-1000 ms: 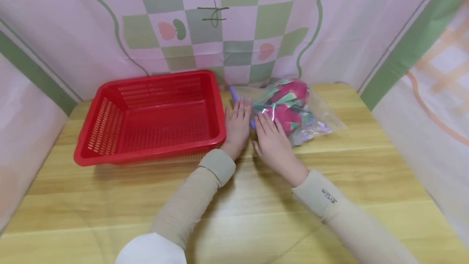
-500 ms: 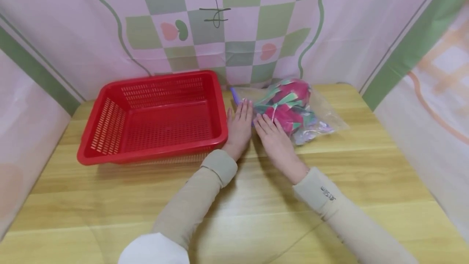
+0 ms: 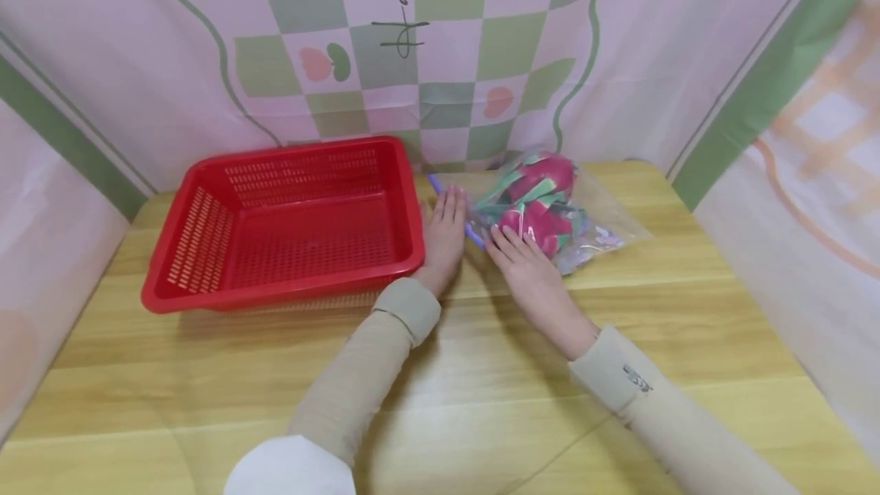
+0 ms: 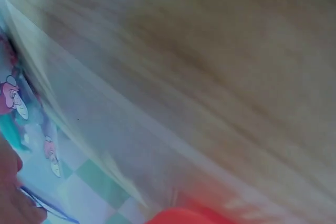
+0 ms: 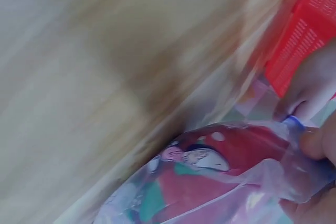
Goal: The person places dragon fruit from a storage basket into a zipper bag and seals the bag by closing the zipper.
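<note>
A clear zip bag (image 3: 612, 212) with a blue zip edge and printed cartoon figures lies at the back right of the table. Inside are pink dragon fruits (image 3: 543, 224) with green scales. My left hand (image 3: 443, 239) pinches the blue zip edge, its fingers over the top; in the right wrist view its thumb side meets the blue strip (image 5: 294, 123). Farther along that edge, my right hand (image 3: 532, 273) has its fingers over the bag; the right wrist view shows plastic between thumb and fingers. Most of the left thumb is hidden in the head view.
A red perforated plastic basket (image 3: 309, 239) stands to the left, its right rim close beside my left hand. Both rest on a wood-grain table (image 3: 440, 434). Printed curtains (image 3: 447, 52) enclose the back and sides.
My right hand has slid a little right and nearer to me along the zip edge, and more blue strip shows between the hands. The left hand stays at the edge; the basket has not moved.
</note>
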Demonstrator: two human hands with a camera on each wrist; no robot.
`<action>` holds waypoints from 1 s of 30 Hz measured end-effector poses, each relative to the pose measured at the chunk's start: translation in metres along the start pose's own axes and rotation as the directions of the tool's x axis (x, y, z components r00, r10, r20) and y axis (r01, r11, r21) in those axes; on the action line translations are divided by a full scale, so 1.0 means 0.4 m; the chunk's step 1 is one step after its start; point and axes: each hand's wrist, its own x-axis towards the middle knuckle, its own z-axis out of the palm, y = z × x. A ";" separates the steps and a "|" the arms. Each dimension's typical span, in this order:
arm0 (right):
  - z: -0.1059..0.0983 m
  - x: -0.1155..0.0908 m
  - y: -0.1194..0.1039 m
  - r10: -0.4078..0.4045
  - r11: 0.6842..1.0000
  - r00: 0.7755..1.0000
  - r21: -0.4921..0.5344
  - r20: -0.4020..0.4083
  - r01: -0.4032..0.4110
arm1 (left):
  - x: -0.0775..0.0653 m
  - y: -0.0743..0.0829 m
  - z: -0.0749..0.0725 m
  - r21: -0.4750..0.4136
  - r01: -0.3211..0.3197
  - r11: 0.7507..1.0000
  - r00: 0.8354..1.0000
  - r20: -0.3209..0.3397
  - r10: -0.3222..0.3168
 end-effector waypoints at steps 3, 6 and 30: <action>-0.001 0.008 -0.006 0.003 1.000 1.000 -0.030 -0.031 -0.004 | 0.036 -0.024 0.191 -0.035 -0.024 0.999 0.967 -0.255 0.014; 0.001 0.021 -0.012 0.015 0.999 0.999 -0.038 -0.046 -0.017 | 0.056 -0.038 0.294 -0.089 -0.063 0.994 0.918 -0.395 0.023; 0.002 -0.035 0.045 0.039 0.971 0.998 0.239 -0.048 -0.026 | 0.055 -0.037 0.239 -0.090 0.063 0.994 0.984 -0.159 -0.076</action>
